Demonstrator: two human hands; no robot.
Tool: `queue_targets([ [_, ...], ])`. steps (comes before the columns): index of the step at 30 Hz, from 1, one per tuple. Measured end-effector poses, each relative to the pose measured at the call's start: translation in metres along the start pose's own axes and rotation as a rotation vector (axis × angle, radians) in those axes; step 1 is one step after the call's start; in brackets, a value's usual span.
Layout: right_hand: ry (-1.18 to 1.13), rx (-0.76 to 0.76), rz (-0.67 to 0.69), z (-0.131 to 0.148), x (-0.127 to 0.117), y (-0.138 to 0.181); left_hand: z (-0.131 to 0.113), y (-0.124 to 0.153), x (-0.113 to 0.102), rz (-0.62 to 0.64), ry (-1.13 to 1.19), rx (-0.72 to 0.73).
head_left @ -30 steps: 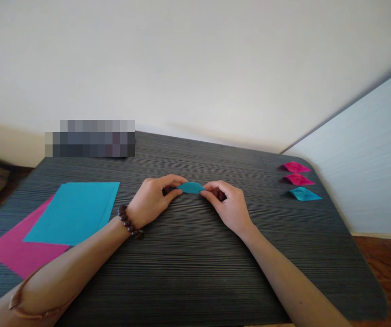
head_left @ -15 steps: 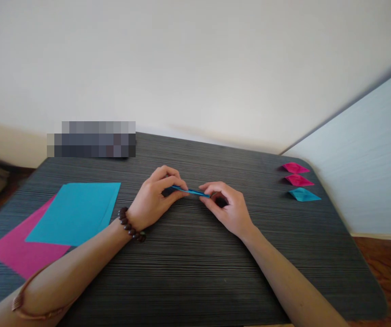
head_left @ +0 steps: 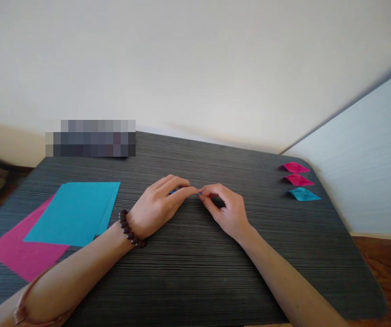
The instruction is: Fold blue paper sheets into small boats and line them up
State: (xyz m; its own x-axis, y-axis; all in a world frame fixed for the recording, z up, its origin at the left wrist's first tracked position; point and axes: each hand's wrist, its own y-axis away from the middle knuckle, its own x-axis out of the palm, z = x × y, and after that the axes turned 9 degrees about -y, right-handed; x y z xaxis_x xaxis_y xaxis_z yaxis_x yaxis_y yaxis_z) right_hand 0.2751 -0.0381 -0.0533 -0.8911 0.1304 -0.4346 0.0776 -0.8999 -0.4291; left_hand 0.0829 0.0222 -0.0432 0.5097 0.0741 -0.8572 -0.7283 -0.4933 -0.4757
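Between my two hands, over the middle of the table, is a narrow folded blue paper (head_left: 172, 191), mostly hidden by fingers. My left hand (head_left: 163, 196), with a dark bead bracelet at the wrist, is closed on it, the thumb and fingers reaching along its length. My right hand (head_left: 225, 206) pinches the right end between thumb and fingertips. The fingertips of both hands nearly meet. How the paper's layers lie cannot be made out.
Blue paper sheets (head_left: 75, 213) overlap a pink sheet (head_left: 41, 261) at the left. Two folded pink paper boats (head_left: 295, 167) and a blue one (head_left: 305, 194) stand in a column at the right. A blurred-out object (head_left: 93, 141) sits at the table's (head_left: 188, 272) back left.
My left hand has turned and slid right along the folded paper, its fingers now close to my right fingertips and covering most of it. My right hand has barely moved.
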Motion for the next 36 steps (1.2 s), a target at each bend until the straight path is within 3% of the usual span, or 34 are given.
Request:
queue_targets([
  [16, 0.037, -0.055, 0.008, 0.0018, 0.0007, 0.0003, 0.0013, 0.0006, -0.0011, 0.041, -0.101, -0.038],
  [22, 0.03, -0.056, -0.023, 0.0024, 0.001, 0.0002, -0.0006, -0.0005, -0.0012, 0.055, -0.017, -0.041],
  [36, -0.009, -0.055, -0.11, 0.0017, 0.004, 0.0014, 0.0001, 0.0027, 0.001, -0.047, 0.037, -0.029],
])
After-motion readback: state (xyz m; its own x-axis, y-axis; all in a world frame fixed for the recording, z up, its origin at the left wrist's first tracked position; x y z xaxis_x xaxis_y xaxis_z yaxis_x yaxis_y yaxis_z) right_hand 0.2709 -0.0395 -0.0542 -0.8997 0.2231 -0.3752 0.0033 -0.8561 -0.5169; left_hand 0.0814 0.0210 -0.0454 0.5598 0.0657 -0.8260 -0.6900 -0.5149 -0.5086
